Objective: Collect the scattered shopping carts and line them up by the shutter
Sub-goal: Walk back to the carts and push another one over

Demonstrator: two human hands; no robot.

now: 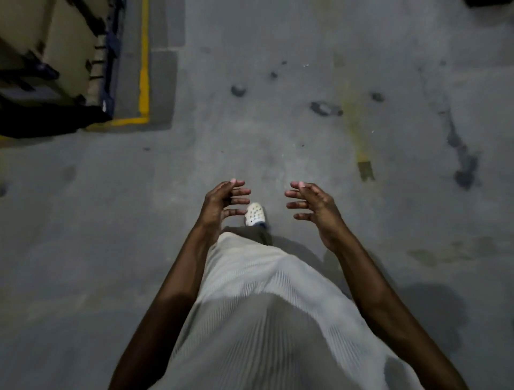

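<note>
dim, flat light | top-left corner motion-blurred | wide-angle edge bending | soft shadow on floor (434,306)

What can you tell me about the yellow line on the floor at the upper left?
The yellow line is a painted stripe on the grey concrete floor. It runs down from the top edge of the view, then turns a square corner toward the left, making an L. A darker grey band borders its outer side. Its leftward end disappears at a dark, blurred shape.

Blurred dark-framed structure (52,61) cut by left edge, white shoe (255,213) heel hidden under trouser leg (251,236), dark shape (489,2) cropped top right.
</note>
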